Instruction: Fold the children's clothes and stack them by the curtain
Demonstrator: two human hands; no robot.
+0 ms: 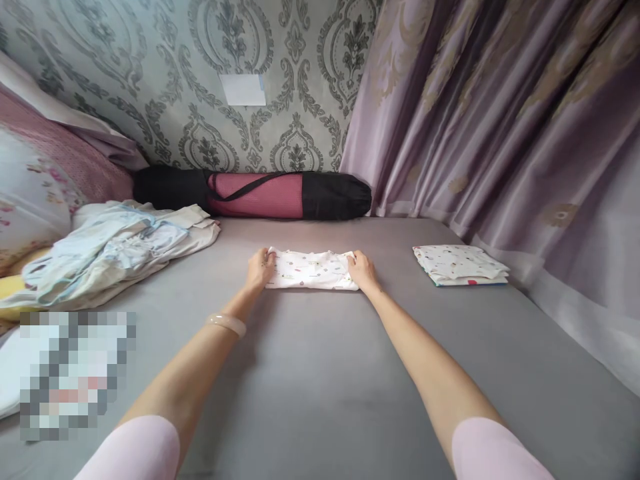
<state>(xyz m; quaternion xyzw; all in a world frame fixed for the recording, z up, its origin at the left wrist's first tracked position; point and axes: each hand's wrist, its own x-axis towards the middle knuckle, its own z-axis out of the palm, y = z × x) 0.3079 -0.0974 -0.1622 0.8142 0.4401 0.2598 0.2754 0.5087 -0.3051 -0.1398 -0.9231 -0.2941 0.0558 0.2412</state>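
Observation:
A small white printed garment (311, 270), folded into a narrow strip, lies on the grey bed sheet (320, 360) in front of me. My left hand (260, 267) grips its left end with curled fingers. My right hand (362, 270) grips its right end the same way. Both arms reach straight forward, and a pale bangle sits on my left wrist. A second folded white printed garment (459, 264) lies flat to the right, apart from both hands.
A heap of unfolded pale clothes (115, 247) lies at the left. A black and pink rolled mat bag (253, 193) rests against the patterned wall. Pillows are at the far left, and purple curtains (500, 120) hang on the right.

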